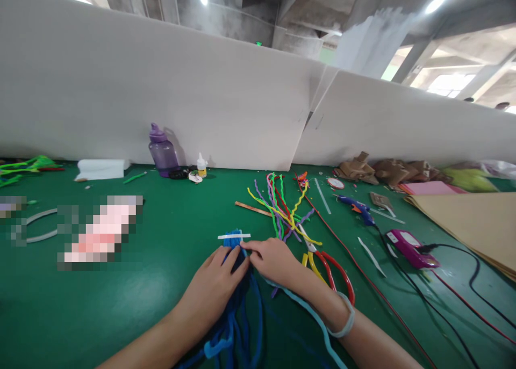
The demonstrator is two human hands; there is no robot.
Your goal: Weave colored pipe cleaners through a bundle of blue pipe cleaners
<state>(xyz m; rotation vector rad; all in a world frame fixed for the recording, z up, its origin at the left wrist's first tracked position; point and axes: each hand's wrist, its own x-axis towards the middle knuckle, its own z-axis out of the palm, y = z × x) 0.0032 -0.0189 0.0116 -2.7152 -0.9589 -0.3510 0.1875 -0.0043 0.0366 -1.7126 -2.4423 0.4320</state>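
A bundle of blue chenille strands [234,326] lies on the table, its top end by a thin white strip [234,236] that lies crosswise. My left hand [217,277] rests over the bundle with bent fingers pressing on its upper part. From the right, my right hand [274,259] meets it, index finger stretched to the bundle's top beside the strip and the other fingers curled. A light blue strand [310,310] runs from under my right hand toward the lower right. The fingertips hide part of the strands, so the exact grip is partly covered.
Right of my hands lie multicoloured wavy strands [282,208], scissors with red handles [334,272], a blue glue gun [358,208] and a purple device [409,248] with cords. A purple bottle [163,151] and small glue bottle [201,166] stand by the white partition [161,84].
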